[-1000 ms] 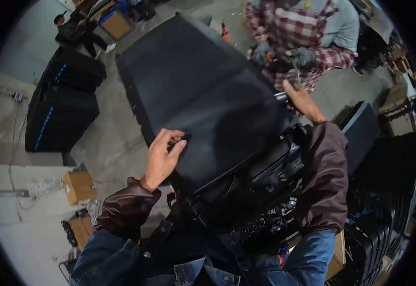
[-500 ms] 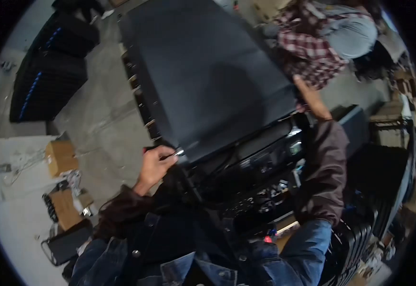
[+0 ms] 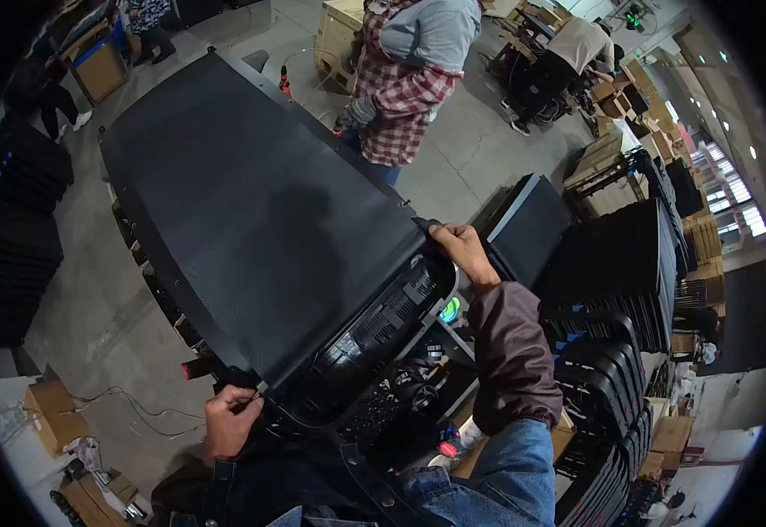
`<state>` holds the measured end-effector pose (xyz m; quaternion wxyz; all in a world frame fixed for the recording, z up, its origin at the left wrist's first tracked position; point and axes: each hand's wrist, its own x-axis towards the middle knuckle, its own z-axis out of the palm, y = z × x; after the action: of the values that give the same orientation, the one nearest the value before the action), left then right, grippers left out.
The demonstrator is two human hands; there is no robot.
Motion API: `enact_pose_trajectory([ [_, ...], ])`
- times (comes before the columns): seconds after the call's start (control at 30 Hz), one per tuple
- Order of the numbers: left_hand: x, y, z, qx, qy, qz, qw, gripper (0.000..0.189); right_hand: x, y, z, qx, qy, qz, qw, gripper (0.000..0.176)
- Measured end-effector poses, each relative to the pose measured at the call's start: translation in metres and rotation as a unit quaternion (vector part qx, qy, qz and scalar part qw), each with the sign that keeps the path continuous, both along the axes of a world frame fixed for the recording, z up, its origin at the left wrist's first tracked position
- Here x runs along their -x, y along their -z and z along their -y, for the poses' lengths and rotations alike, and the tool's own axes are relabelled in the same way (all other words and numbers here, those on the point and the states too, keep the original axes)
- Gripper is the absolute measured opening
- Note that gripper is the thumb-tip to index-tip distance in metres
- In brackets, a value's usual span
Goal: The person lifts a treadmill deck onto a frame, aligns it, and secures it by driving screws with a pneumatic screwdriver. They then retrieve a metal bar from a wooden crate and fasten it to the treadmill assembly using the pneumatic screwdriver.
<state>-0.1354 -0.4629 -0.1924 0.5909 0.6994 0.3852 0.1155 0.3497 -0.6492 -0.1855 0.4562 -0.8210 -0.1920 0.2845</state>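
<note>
A large, flat black panel (image 3: 216, 184) with small fixings along its edges lies over a black frame in front of me. At its near left corner, my left hand (image 3: 232, 420) is closed with thumb and fingers pinched together beside a small shiny metal piece. What lies inside that pinch is hidden. My right hand (image 3: 463, 250) grips the panel's near right corner, thumb on top. Below the near edge sits a black plastic housing (image 3: 383, 321) with slots. A red-tipped tool (image 3: 197, 369) rests by the left corner, partly hidden.
A person in a checked shirt (image 3: 409, 97) stands at the panel's far right side. Another person (image 3: 571, 53) bends over farther back. Stacked black panels (image 3: 611, 263) and black frames (image 3: 598, 378) stand at right. A cardboard box (image 3: 53, 417) is at lower left.
My view has tilted up and turned right, so more of the room shows. The person in the checked shirt now stands more upright. Both my hands remain at the panel's near corners.
</note>
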Motion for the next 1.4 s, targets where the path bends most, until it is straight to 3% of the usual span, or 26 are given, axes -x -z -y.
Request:
enact_pose_trajectory([
  [0.1, -0.004, 0.011, 0.013, -0.009, 0.021, -0.030, 0.999, 0.015, 0.004, 0.034, 0.014, 0.020, 0.027, 0.036, 0.999, 0.038],
  [0.23, 0.001, 0.017, 0.026, 0.000, -0.003, 0.009, 1.000, 0.017, 0.014, 0.064, 0.019, -0.098, 0.170, 0.057, 0.979, 0.042],
  [0.3, 0.006, 0.017, 0.023, -0.114, 0.004, 0.027, 0.993, 0.017, 0.027, 0.059, 0.016, -0.145, 0.220, 0.056, 0.963, 0.042],
  [0.37, -0.002, 0.010, 0.012, -0.096, -0.017, 0.013, 0.995, 0.014, 0.019, 0.059, 0.012, -0.126, 0.220, 0.002, 0.967, 0.043],
  [0.43, -0.014, 0.005, 0.002, 0.095, -0.019, -0.013, 0.995, 0.010, 0.012, 0.048, -0.001, -0.060, 0.192, 0.019, 0.979, 0.044],
  [0.5, -0.019, 0.002, -0.003, 0.129, -0.019, -0.010, 0.991, 0.008, 0.008, 0.053, -0.008, -0.062, 0.211, 0.055, 0.974, 0.044],
  [0.57, -0.017, 0.012, 0.001, 0.096, -0.033, 0.044, 0.994, 0.011, 0.012, 0.060, -0.011, -0.107, 0.248, 0.091, 0.959, 0.043],
  [0.63, -0.025, 0.006, 0.005, -0.191, 0.065, 0.030, 0.979, 0.014, 0.018, 0.074, 0.008, -0.138, 0.262, 0.097, 0.950, 0.043],
  [0.73, -0.021, 0.019, 0.013, -0.206, 0.063, 0.008, 0.977, 0.015, 0.011, 0.081, 0.010, -0.119, 0.260, 0.121, 0.951, 0.044],
  [0.83, -0.020, 0.024, 0.012, -0.213, 0.082, 0.010, 0.974, 0.016, 0.008, 0.068, 0.021, -0.074, 0.211, 0.036, 0.974, 0.040],
  [0.97, -0.020, 0.026, 0.008, -0.226, 0.122, -0.003, 0.967, 0.018, 0.023, 0.074, 0.027, -0.082, 0.212, 0.078, 0.971, 0.041],
  [1.07, -0.020, 0.018, 0.005, -0.215, 0.114, -0.026, 0.970, 0.022, 0.049, 0.069, 0.032, -0.295, 0.307, 0.082, 0.901, 0.036],
  [1.17, -0.022, 0.013, -0.005, -0.205, 0.116, -0.037, 0.971, 0.026, 0.100, 0.069, 0.072, -0.284, 0.418, 0.123, 0.854, 0.028],
  [1.2, -0.025, 0.009, -0.007, -0.276, 0.164, -0.057, 0.945, 0.027, 0.125, 0.078, 0.087, -0.290, 0.427, 0.095, 0.851, 0.024],
  [1.27, -0.037, -0.003, -0.005, -0.384, 0.250, -0.093, 0.884, 0.026, 0.193, 0.092, 0.097, -0.192, 0.392, -0.030, 0.899, 0.020],
  [1.3, -0.040, 0.000, -0.002, -0.376, 0.269, -0.082, 0.883, 0.026, 0.226, 0.105, 0.099, -0.102, 0.350, -0.136, 0.921, 0.019],
  [1.33, -0.042, 0.002, 0.000, -0.385, 0.273, -0.083, 0.878, 0.025, 0.262, 0.148, 0.112, -0.086, 0.285, -0.226, 0.927, 0.019],
  [1.37, -0.043, 0.003, -0.001, -0.396, 0.274, -0.087, 0.872, 0.024, 0.301, 0.199, 0.121, -0.028, 0.181, -0.167, 0.969, 0.023],
  [1.4, -0.045, 0.004, -0.003, -0.385, 0.273, -0.074, 0.878, 0.020, 0.343, 0.260, 0.130, 0.153, 0.133, -0.174, 0.964, 0.032],
])
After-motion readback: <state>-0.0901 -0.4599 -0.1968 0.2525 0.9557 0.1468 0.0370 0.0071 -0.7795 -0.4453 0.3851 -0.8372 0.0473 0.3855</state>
